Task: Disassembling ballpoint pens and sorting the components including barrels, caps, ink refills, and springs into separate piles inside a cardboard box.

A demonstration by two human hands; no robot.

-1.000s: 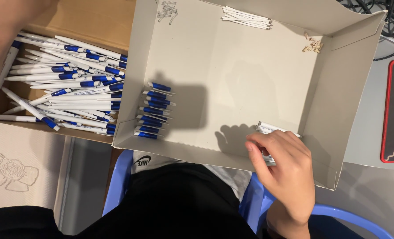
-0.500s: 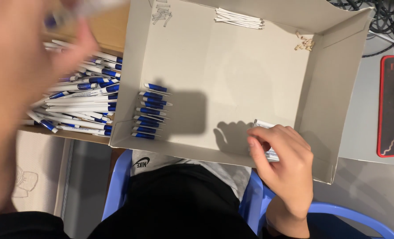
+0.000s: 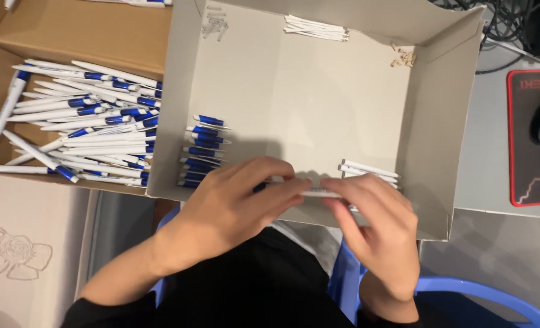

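My left hand (image 3: pixel 233 206) and my right hand (image 3: pixel 376 225) meet over the near edge of a shallow grey cardboard tray (image 3: pixel 300 97). Between them they pinch one white pen with a blue part (image 3: pixel 309 192), held level; the left fingers cover its blue end, the right fingers its white end. Just beyond the right hand lies a small stack of white pen barrels (image 3: pixel 370 170). A pile of blue pen parts (image 3: pixel 202 152) lies in the tray beyond the left hand.
A brown box (image 3: pixel 69 36) at the left holds several white-and-blue pens (image 3: pixel 81 127). White rods (image 3: pixel 315 27), small metal springs (image 3: pixel 214 23) and tiny tan pieces (image 3: pixel 403 58) lie at the tray's far side. A red-edged mouse mat (image 3: pixel 534 140) is at right, a blue chair (image 3: pixel 464 297) below.
My left hand has come in from the brown box at the left to join the right hand at the tray's near edge. Both now hold one pen together.
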